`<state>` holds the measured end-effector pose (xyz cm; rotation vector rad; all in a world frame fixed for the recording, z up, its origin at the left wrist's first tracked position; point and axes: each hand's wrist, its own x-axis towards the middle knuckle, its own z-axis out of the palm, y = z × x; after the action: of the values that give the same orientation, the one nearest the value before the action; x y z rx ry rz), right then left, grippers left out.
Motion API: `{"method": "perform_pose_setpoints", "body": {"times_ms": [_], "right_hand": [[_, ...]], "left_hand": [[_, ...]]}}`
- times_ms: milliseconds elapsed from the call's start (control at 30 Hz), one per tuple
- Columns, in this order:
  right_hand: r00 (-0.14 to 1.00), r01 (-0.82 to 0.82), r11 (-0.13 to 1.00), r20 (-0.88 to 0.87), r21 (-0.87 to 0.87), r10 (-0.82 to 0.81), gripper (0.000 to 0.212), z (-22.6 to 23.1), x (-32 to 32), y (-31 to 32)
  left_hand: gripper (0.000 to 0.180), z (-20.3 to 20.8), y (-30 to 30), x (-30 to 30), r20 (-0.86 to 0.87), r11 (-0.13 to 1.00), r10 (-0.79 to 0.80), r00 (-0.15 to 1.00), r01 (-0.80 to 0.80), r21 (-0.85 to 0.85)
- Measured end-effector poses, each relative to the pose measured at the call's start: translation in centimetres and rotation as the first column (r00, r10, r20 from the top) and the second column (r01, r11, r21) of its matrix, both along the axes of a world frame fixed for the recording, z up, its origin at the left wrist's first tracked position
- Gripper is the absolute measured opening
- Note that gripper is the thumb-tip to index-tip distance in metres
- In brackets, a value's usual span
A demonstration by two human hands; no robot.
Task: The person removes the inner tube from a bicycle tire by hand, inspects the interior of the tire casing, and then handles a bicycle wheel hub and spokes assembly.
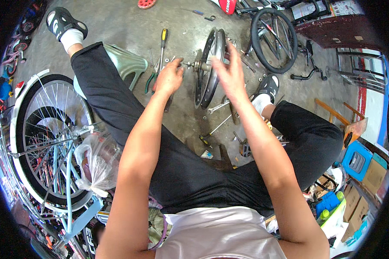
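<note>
Tipping seemed a real risk for that wheel, since left hand and right hand both had fingers apart.

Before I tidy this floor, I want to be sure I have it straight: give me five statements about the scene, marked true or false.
1. The small wheel stands between the left hand and right hand. True.
2. The yellow-and-black screwdriver lies right of that wheel. False: it lies left.
3. The right hand is a closed fist. False: its fingers are extended.
4. A black tyre is beyond the right foot. True.
5. The tied plastic bag is red. False: it is clear.
</note>
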<state>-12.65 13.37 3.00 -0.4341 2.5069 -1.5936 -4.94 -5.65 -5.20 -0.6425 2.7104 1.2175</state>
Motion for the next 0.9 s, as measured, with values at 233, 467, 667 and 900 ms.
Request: {"method": "perform_pose_setpoints", "body": {"times_ms": [233,467,667,900], "right_hand": [[0.988,0.035,0.988,-0.151,0.151,-0.012,0.077,-1.1,0.8,-1.4],[0.982,-0.043,0.981,-0.170,0.189,0.076,0.071,-1.5,2.0,-0.3],[0.993,-0.081,0.982,-0.071,0.169,0.094,0.069,-1.2,2.7,0.4],[0.990,-0.086,0.987,-0.104,0.134,0.100,0.070,-2.2,3.7,1.2]], "left_hand": [[0.049,0.5,1.2,0.0,0.011,0.999,0.041,0.999,-0.041,0.029],[0.032,-0.9,1.3,-0.2,0.030,0.992,0.126,0.992,-0.127,0.024],[0.031,-1.1,1.3,-0.5,0.193,0.985,0.146,0.970,-0.161,0.068],[0.033,-2.2,1.2,-0.4,0.198,0.979,0.132,0.971,-0.158,0.126]]}}
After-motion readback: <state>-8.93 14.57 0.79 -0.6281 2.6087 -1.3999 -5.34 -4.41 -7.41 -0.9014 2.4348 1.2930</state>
